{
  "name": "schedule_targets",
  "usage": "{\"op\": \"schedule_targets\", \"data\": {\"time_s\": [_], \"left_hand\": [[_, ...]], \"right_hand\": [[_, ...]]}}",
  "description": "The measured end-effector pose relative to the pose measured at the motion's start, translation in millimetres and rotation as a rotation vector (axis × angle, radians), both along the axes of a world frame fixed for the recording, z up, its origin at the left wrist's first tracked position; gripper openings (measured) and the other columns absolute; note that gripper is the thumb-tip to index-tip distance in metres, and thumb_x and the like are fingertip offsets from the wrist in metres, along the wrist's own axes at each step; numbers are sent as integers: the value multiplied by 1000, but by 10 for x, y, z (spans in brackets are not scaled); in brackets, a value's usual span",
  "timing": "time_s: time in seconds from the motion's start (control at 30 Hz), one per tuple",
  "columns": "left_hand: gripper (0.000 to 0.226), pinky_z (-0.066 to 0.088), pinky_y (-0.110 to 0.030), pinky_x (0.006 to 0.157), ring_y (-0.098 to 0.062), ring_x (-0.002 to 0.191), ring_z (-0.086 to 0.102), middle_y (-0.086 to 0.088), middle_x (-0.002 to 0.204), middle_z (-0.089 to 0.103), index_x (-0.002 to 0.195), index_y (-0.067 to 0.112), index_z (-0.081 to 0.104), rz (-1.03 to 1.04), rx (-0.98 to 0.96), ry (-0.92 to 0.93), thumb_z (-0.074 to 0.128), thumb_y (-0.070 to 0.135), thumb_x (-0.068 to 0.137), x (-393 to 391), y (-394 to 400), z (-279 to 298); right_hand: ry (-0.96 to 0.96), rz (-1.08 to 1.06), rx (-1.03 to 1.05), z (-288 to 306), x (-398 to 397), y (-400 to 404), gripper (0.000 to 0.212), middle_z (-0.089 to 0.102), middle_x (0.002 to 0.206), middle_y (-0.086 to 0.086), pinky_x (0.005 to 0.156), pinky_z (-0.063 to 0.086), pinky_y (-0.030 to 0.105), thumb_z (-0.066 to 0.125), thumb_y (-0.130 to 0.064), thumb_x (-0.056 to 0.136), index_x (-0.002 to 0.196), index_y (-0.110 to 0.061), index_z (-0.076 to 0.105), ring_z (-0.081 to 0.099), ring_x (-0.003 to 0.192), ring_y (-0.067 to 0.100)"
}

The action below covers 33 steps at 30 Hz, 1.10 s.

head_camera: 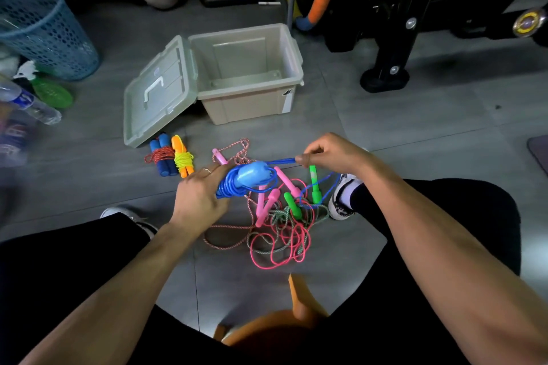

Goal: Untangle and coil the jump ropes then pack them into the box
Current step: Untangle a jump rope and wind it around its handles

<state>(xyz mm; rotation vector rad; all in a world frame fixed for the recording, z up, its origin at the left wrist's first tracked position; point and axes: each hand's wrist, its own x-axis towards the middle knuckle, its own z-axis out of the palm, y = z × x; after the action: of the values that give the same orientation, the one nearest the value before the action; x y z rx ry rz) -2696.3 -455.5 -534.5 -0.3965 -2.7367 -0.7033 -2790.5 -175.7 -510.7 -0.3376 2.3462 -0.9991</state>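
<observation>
The step in hand is coiling the blue rope: the left hand grips its bundled loops and handles, while the right hand, at three o'clock, pinches the free strand. The tangle lies below on the floor; the box waits open at twelve. Next, likely another wrap.

Lid left of box — tangled ropes in front.

Blue mesh bin far left w/ plastic bottle, green sprayer nearby.
</observation>
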Motion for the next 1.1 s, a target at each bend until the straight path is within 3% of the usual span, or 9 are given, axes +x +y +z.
{"op": "schedule_targets", "data": {"time_s": [0.07,0.33,0.43,0.5,0.63,0.73,0.87,0.97,1.1], "left_hand": [[36,48,-33,48,-32,56,57,-2,68,61,99,27,55,86,96,-113,61,15,65,27,60,-20],[16,45,-32,63,-29,72,58,1,74,62,81,25,51,381,387,-476,66,28,84,-60,235,-2],[10,42,-30,66,-28,75,57,2,72,57,80,24,50,488,263,-638,59,23,83,-120,263,16],[16,44,-32,70,-32,83,59,-4,85,59,96,22,57,493,-4,-720,55,20,80,-110,266,-3],[30,46,-31,72,-29,97,66,-6,105,66,119,22,54,299,-581,-575,53,19,89,-15,387,-90],[28,43,-26,66,-23,89,69,-2,97,68,116,23,57,73,-791,-441,59,16,88,81,472,-143],[52,46,-29,53,-26,52,60,-3,59,60,88,16,72,-230,-665,-180,89,11,39,79,446,-211],[58,41,-38,74,-29,70,62,-6,77,64,99,13,68,-463,-462,-39,83,9,42,12,343,-212],[42,39,-35,85,-26,86,56,-8,93,65,96,4,69,-384,-198,67,84,9,57,-59,191,-165]], "right_hand": [[-13,5,31,-92,63,10,51,56,58,9,58,31,29,60,-72,77,69,-23,71,42,57,9],[33,230,215,-94,419,-486,47,43,56,1,56,36,28,51,-38,99,55,-23,47,49,55,9],[133,398,326,-16,492,-678,33,54,72,9,65,45,36,46,-33,99,76,-11,57,61,82,32],[238,484,417,127,504,-733,22,60,91,14,64,41,35,46,-24,97,94,-7,59,56,80,32],[340,569,487,447,407,-726,20,53,81,4,60,38,32,46,-20,98,96,-8,63,50,73,25],[320,487,419,534,305,-653,21,57,79,2,59,40,32,56,-33,94,91,-14,66,58,74,25],[278,420,278,541,161,-549,22,61,71,-1,61,46,34,63,-40,89,79,-20,65,60,71,22],[211,360,147,507,-16,-448,21,61,66,-6,61,43,27,72,-42,84,72,-25,64,55,62,10],[81,221,-3,397,-97,-304,23,58,59,-10,54,34,18,75,-42,82,76,-20,71,44,51,-1]]}}
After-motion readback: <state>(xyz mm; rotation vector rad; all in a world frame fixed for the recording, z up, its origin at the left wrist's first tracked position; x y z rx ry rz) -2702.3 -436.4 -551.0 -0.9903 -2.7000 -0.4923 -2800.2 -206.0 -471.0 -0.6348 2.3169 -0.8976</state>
